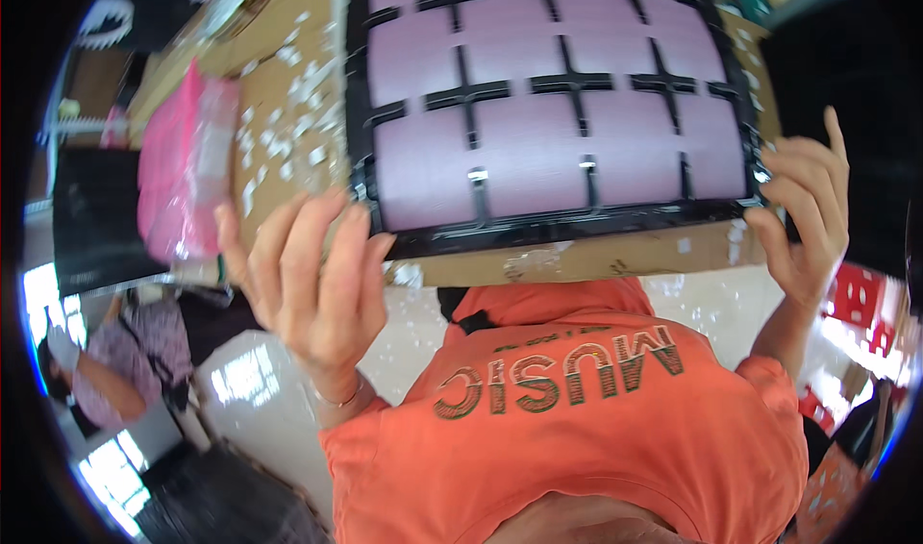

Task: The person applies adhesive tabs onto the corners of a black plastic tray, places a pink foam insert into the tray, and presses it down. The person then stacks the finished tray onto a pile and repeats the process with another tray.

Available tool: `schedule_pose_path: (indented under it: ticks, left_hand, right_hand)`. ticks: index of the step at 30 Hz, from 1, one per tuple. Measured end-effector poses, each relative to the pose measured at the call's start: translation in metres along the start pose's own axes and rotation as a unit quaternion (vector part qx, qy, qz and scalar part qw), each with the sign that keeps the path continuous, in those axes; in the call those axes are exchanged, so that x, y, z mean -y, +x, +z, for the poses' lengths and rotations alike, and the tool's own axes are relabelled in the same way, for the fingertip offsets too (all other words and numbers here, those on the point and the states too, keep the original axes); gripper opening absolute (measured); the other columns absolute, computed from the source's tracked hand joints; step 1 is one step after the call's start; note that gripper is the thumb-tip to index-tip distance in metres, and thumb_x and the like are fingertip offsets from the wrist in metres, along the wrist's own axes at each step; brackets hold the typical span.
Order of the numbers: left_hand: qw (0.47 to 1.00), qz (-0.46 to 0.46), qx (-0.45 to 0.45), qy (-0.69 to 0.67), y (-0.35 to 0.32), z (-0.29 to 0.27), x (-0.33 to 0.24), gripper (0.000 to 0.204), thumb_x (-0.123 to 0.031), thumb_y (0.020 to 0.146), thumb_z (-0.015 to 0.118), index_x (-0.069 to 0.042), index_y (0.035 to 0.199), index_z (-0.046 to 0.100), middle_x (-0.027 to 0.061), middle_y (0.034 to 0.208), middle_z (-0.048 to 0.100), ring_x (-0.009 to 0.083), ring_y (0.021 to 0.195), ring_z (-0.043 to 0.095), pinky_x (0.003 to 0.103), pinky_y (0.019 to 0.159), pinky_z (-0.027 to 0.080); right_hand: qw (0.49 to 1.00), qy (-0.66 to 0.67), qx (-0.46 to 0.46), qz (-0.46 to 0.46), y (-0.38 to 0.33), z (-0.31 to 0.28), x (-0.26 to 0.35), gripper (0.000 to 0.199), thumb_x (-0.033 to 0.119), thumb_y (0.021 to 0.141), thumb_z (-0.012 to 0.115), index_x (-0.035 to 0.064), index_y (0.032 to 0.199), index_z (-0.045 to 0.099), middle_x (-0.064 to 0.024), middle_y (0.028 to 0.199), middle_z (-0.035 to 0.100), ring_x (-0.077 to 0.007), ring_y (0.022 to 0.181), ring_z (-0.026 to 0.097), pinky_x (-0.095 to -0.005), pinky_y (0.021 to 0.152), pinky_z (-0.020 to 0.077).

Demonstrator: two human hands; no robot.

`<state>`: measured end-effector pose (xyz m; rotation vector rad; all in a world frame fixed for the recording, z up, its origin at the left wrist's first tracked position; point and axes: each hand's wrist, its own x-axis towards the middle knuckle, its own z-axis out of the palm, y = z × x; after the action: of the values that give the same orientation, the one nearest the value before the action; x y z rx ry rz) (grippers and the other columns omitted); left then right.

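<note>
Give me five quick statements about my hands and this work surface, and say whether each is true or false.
1. The left hand is at the black frame's near left corner. True.
2. The right hand is at the frame's far left corner. False: it is at the near right corner.
3. White scraps lie on the cardboard. True.
4. The frame's panels are green. False: the lilac panels show no green.
5. A pink package lies left of the frame. True.

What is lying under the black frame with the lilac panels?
Brown cardboard shows beyond the black frame along its near edge and left side, where white scraps lie. Whatever is beneath the frame's middle is covered.
</note>
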<state>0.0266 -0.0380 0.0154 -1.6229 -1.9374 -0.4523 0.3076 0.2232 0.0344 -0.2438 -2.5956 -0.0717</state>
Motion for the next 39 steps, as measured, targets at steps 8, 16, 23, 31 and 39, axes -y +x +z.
schedule_pose_path:
  ticks: [8, 16, 23, 31, 39]
  left_hand:
    - [0.995, 0.002, 0.081, -0.062, 0.005, 0.012, -0.015, 0.057, -0.057, 0.086, 0.055, -0.003, 0.099, 0.069, 0.0094, 0.107, 0.064, 0.0303, 0.103, 0.057, 0.056, 0.108, 0.030]
    - [0.995, 0.006, 0.098, 0.008, -0.013, 0.026, -0.010, 0.065, -0.063, 0.087, 0.045, -0.002, 0.095, 0.069, 0.0070, 0.099, 0.065, 0.0292, 0.099, 0.059, 0.059, 0.107, 0.030]
    - [0.994, 0.014, 0.100, 0.042, -0.004, 0.033, -0.016, 0.076, -0.069, 0.088, 0.034, -0.002, 0.100, 0.068, 0.0119, 0.114, 0.061, 0.0342, 0.112, 0.053, 0.060, 0.108, 0.028]
    - [0.996, -0.024, 0.073, 0.037, -0.004, 0.034, -0.016, 0.084, -0.070, 0.091, 0.021, -0.002, 0.104, 0.068, 0.0195, 0.125, 0.058, 0.0413, 0.123, 0.047, 0.058, 0.107, 0.030]
    - [0.997, -0.069, 0.028, 0.022, -0.019, 0.037, -0.012, 0.082, -0.072, 0.090, 0.027, -0.003, 0.097, 0.071, 0.0194, 0.127, 0.057, 0.0426, 0.124, 0.045, 0.054, 0.105, 0.032]
  right_hand:
    - [0.996, -0.085, 0.022, -0.003, -0.003, 0.012, -0.005, 0.054, 0.053, 0.073, 0.065, 0.0022, 0.089, 0.066, -0.0096, 0.096, 0.066, -0.0309, 0.099, 0.060, -0.0614, 0.105, 0.0343]
    - [0.996, -0.059, 0.066, 0.007, -0.023, 0.025, -0.012, 0.068, 0.065, 0.074, 0.054, 0.0012, 0.092, 0.069, -0.0074, 0.098, 0.066, -0.0302, 0.099, 0.058, -0.0611, 0.105, 0.0337]
    - [0.994, -0.085, 0.074, 0.014, -0.020, 0.032, -0.010, 0.082, 0.076, 0.081, 0.030, 0.0078, 0.102, 0.071, -0.0074, 0.120, 0.064, -0.0361, 0.128, 0.046, -0.0612, 0.111, 0.0223]
    - [0.990, -0.075, 0.111, 0.052, -0.025, 0.032, -0.003, 0.087, 0.077, 0.082, 0.021, 0.0100, 0.111, 0.069, -0.0078, 0.133, 0.057, -0.0375, 0.137, 0.036, -0.0587, 0.113, 0.0201]
    - [0.981, -0.142, 0.118, 0.059, -0.019, 0.025, 0.001, 0.086, 0.073, 0.086, 0.019, 0.0069, 0.114, 0.066, -0.0103, 0.136, 0.054, -0.0390, 0.135, 0.037, -0.0592, 0.111, 0.0225]
